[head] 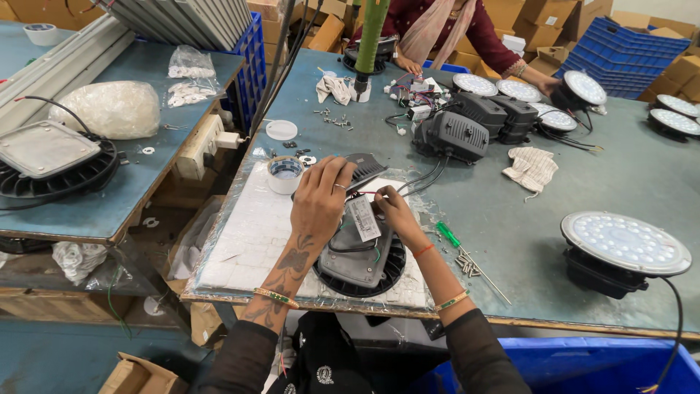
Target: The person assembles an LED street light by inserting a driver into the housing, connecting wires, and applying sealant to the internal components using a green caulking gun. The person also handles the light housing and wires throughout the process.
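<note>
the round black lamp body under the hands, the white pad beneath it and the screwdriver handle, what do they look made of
Round black lamp body: probably cast metal with a matt black coat, going by the ribbed fins at its rim. White pad: looks like foam sheet under clear plastic film, which shines and wrinkles at the edges. Screwdriver handle: glossy translucent green, likely plastic; its thin shaft looks like bare steel.

You get bright, even overhead light, soft shadows under your hands [343, 204], sharp focus, and wide-angle bending at the edges.
</note>
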